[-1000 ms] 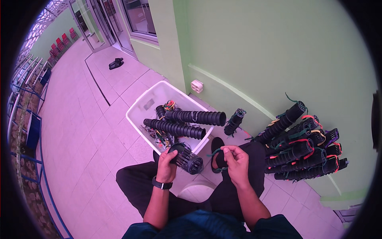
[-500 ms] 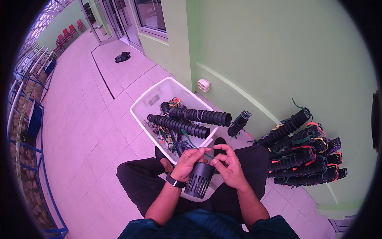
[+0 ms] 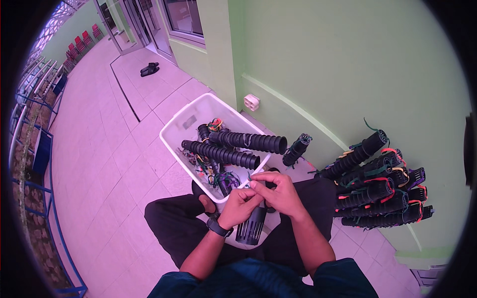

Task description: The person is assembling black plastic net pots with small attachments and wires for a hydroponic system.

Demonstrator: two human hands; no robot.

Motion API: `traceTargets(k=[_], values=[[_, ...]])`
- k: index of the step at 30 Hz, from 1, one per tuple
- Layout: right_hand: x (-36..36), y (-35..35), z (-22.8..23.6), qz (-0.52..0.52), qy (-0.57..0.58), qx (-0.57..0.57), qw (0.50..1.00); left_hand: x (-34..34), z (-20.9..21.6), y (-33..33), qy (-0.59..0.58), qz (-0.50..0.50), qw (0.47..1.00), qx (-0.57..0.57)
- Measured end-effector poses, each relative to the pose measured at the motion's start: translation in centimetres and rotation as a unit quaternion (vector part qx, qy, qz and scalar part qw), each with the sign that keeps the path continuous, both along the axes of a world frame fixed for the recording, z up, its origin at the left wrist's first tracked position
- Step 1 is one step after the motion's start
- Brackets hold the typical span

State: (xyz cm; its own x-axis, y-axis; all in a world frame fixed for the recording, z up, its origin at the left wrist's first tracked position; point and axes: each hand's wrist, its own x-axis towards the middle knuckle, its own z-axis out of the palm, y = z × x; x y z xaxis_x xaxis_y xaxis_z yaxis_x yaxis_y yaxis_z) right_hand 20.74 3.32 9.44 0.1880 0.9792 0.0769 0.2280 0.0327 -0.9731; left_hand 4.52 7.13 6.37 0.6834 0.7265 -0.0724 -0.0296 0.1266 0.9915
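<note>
Now your left hand [image 3: 237, 207] is gripping a slotted black plastic cup [image 3: 251, 227] between your knees [image 3: 166, 212], your right hand [image 3: 282, 193] pinching a thin green strip [image 3: 249, 175], seemingly working it into place, probably needing steady tension.

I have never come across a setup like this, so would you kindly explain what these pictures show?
There is no robot here: a person works with two bare hands. The view comes from a wide fisheye camera worn on the head, looking down, so straight edges bend near the rim.

The left hand, with a watch on its wrist, is at the top of a black slotted cup; its grip is partly hidden. The right hand appears to pinch a thin green strip.

On the tiled floor, a white bin holds ribbed black tubes and tangled strips. Toward the right, wrapped tubes cluster near the green wall.
</note>
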Motion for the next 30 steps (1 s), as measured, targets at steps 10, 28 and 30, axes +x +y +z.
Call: traceTargets(k=[10,28,30], values=[[-0.9,-0.5,-1.5,-0.109,0.27,0.081,0.953,-1.7,-1.6,1.1,-0.117,0.337,0.852,-0.383],[-0.6,-1.8,1.1,-0.084,0.01,0.084,0.993,-5.3,-3.6,0.2,-0.334,0.134,0.899,-0.25],[-0.5,-1.9,1.6,-0.044,0.009,0.082,0.996,-5.1,-2.9,0.6,-0.342,0.138,0.901,-0.23]])
